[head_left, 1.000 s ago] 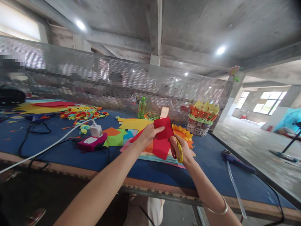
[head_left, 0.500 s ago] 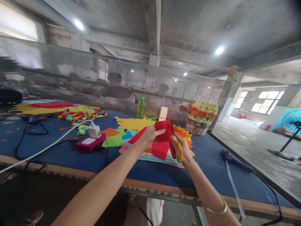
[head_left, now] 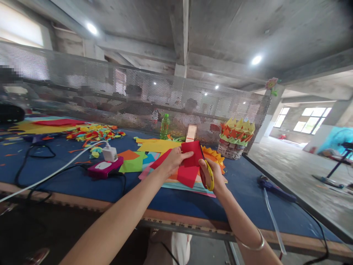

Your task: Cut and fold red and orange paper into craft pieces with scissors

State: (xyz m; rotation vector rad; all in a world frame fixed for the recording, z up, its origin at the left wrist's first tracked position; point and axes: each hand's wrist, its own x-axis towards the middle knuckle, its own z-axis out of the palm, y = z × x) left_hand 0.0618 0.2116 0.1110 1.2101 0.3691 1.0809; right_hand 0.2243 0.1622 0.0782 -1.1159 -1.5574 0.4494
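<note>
My left hand (head_left: 175, 161) pinches a red sheet of paper (head_left: 191, 156), thumb below and forefinger stretched across its face. Yellow-handled scissors (head_left: 210, 176) are in my right hand (head_left: 216, 175), with the dark blades along the red sheet's right edge. Beneath lies another red piece (head_left: 187, 176) on a stack of coloured paper (head_left: 190, 190). Yellow sheets (head_left: 157, 144) and a green sheet (head_left: 134, 162) spread to the left of my hands. Just behind the right hand is an orange zigzag-edged paper piece (head_left: 217, 156).
A purple power strip (head_left: 103, 169) with a white charger (head_left: 109, 152) and cables sits left. Behind are paper scraps (head_left: 91, 133), a green bottle (head_left: 164, 127) and a basket with folded paper (head_left: 234, 147). A glue gun (head_left: 275, 189) lies right. A mesh partition (head_left: 104, 92) stands behind.
Little differs. The scissors' blades sit slightly farther left against the red sheet's right edge, and the view has shifted a touch. Both hands keep their hold.
</note>
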